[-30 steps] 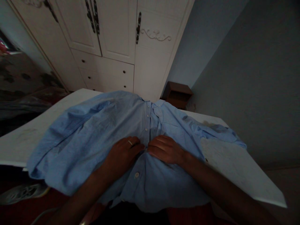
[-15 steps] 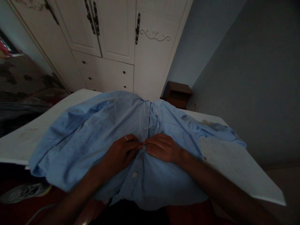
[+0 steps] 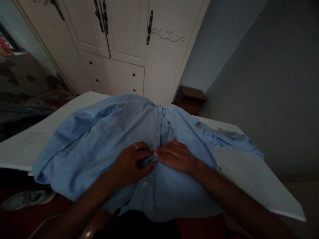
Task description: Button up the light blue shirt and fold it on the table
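Note:
A light blue button-up shirt [image 3: 119,126] lies spread, front up, over the white table, its collar at the far side. My left hand [image 3: 133,161], with a ring on one finger, pinches the front placket near the middle, its thumb apart below the fingers. Right against it, my right hand [image 3: 175,156] grips the other side of the placket, fingers bent. A pale button [image 3: 156,153] shows between the fingertips. Below the hands another button [image 3: 145,183] sits on the placket, and several more run up toward the collar. The cloth under my fingers is partly hidden.
The white table [image 3: 239,172] reaches out on both sides of the shirt. Behind it stands a white wardrobe [image 3: 124,36] with dark handles, and a small brown cabinet [image 3: 190,98]. A shoe [image 3: 26,199] lies at lower left on red flooring.
My left thumb has moved down, away from the fingers, opening a gap over the placket. The button between the hands now shows more plainly. The view has shifted slightly.

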Demonstrator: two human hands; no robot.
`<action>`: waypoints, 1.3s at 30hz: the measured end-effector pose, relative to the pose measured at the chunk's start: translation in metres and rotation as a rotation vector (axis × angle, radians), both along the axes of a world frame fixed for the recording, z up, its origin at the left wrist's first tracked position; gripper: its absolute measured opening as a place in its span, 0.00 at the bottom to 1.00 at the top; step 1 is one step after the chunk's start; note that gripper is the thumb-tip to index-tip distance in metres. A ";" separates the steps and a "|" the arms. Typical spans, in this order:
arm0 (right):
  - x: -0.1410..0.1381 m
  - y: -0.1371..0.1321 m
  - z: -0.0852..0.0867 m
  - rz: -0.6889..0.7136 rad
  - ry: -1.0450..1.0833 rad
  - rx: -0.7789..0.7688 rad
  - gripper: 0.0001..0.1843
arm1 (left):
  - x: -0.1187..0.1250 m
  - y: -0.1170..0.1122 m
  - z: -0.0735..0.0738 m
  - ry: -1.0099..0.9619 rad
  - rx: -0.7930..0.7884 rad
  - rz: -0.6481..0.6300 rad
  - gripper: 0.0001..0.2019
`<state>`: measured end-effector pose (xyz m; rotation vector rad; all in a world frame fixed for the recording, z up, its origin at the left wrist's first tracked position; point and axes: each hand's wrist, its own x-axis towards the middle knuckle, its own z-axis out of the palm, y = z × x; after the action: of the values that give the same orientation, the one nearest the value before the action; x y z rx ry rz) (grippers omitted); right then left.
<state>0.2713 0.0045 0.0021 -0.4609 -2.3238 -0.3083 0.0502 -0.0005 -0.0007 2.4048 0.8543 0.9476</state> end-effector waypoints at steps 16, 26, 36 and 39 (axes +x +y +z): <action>-0.001 0.000 -0.003 -0.026 0.120 -0.224 0.03 | 0.006 -0.001 -0.002 -0.027 0.072 0.020 0.08; -0.003 0.001 -0.005 -0.083 0.238 -0.470 0.06 | 0.010 -0.001 0.007 -0.049 -0.181 0.085 0.09; -0.001 -0.005 -0.004 -0.085 0.312 -0.555 0.06 | 0.009 -0.005 0.010 -0.072 -0.111 0.080 0.08; -0.001 -0.006 -0.002 -0.063 0.312 -0.532 0.06 | 0.009 -0.005 0.009 -0.065 -0.085 0.065 0.09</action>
<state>0.2701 -0.0018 0.0002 -0.7792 -2.0657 0.3444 0.0593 -0.0050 0.0085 2.2746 0.9347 0.9884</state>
